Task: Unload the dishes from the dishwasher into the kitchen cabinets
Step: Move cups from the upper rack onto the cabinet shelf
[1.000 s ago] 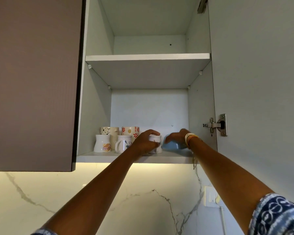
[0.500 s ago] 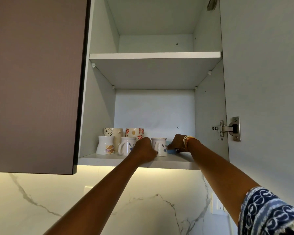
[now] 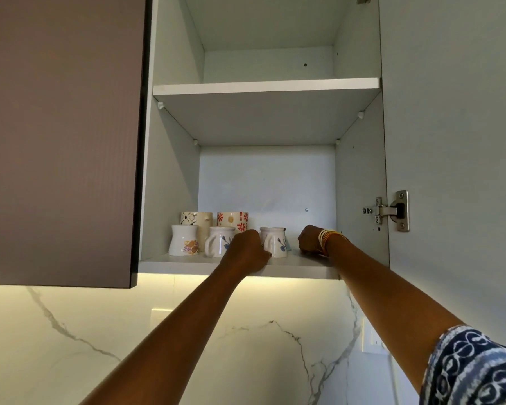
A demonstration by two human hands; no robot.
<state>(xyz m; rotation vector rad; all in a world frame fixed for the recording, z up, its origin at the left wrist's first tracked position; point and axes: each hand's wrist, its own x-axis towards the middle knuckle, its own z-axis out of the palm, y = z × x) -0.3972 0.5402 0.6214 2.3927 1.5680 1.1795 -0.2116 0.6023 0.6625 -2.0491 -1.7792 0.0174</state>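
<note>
The head camera looks up from below, and nearest to me are two bare arms reaching for the lower shelf [image 3: 187, 263] of the open cupboard. The left hand [image 3: 246, 252] sits at the shelf edge with its fingers curled, just in front of the blue-flower mug [image 3: 273, 242]. A second ago that hand was wrapped round this mug; now the mug stands alone, so it looks put away. The right hand [image 3: 311, 239], with bangles on its wrist, is a fist on the shelf. I cannot tell if it holds anything; the blue thing it had is now only a sliver behind the mug. Farther back stand four more mugs [image 3: 199, 229].
</note>
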